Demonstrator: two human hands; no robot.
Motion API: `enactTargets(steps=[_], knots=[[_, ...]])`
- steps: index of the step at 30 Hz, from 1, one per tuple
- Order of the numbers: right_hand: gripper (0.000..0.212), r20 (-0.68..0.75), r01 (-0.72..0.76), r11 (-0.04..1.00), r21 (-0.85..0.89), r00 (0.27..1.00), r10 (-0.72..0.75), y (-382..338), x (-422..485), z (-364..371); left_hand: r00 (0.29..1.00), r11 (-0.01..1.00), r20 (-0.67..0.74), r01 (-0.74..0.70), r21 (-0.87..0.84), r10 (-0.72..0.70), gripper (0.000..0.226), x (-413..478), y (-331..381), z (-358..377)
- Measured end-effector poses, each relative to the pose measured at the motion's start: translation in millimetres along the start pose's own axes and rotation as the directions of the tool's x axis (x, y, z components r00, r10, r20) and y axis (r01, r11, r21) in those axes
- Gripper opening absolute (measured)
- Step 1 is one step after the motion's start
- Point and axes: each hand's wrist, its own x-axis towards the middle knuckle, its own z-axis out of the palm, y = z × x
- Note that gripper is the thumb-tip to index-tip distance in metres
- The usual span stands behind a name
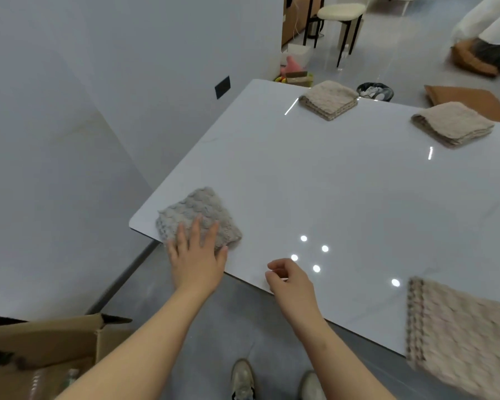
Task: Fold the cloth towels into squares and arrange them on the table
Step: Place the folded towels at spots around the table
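Note:
A grey folded towel (198,213) lies at the near left corner of the white table (329,183). My left hand (197,255) rests flat on its near edge with straight fingers. My right hand (289,280) hovers over the table's near edge, fingers loosely curled and holding nothing. Two beige folded towels sit at the far side: one (328,99) near the far edge, another (452,122) at the far right. A beige unfolded towel (456,333) hangs over the near right edge.
An open cardboard box (41,350) stands on the floor at lower left. The wall runs along the table's left side. A stool (339,13), a black bin (374,90) and a brown cushion (468,101) lie beyond the table.

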Motion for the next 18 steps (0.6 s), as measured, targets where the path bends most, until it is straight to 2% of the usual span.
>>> enactTargets(steps=[2,4,8,10,12,13,14,16,18], knots=[[0.014,0.005,-0.010,1.000,0.001,1.000,0.010,-4.3,4.4,9.1,0.993,1.000,0.120,0.016,-0.009,-0.015,0.060,4.1,-8.0,6.3],[0.014,-0.003,-0.021,1.000,0.001,1.000,0.021,-8.0,9.6,13.2,0.984,0.999,0.173,-0.031,-0.027,0.035,0.062,5.7,-11.3,11.2],[0.017,-0.050,-0.038,0.999,-0.011,0.998,0.037,-11.8,22.0,16.2,0.954,0.968,0.168,-0.249,-0.021,0.249,0.082,10.2,-24.9,11.1],[0.019,-0.060,-0.038,0.999,-0.030,0.998,0.036,-13.7,27.1,19.5,0.947,0.954,0.128,-0.284,-0.095,0.294,0.082,13.7,-32.7,5.8],[0.024,-0.065,-0.016,0.998,-0.066,0.998,0.012,-16.0,32.4,23.3,0.975,0.951,-0.082,-0.220,-0.216,0.207,0.067,16.7,-37.0,0.7],[0.027,-0.063,-0.002,0.997,-0.082,0.998,-0.004,-18.1,35.2,25.2,0.976,0.955,-0.195,-0.147,-0.256,0.098,0.055,18.1,-37.9,-2.3],[0.031,-0.057,0.013,0.995,-0.097,0.998,-0.019,-20.6,38.4,27.3,0.969,0.953,-0.246,-0.042,-0.298,-0.034,0.043,19.7,-38.4,-4.9],[0.037,-0.024,0.040,0.991,-0.127,0.999,-0.043,-27.1,45.5,32.6,0.949,0.887,-0.185,0.156,-0.434,-0.257,0.041,21.8,-36.9,-8.6],[0.039,0.027,0.052,0.990,-0.134,0.998,-0.048,-35.0,51.7,39.8,0.935,0.773,-0.087,0.230,-0.591,-0.345,0.051,26.3,-36.8,-10.0]])
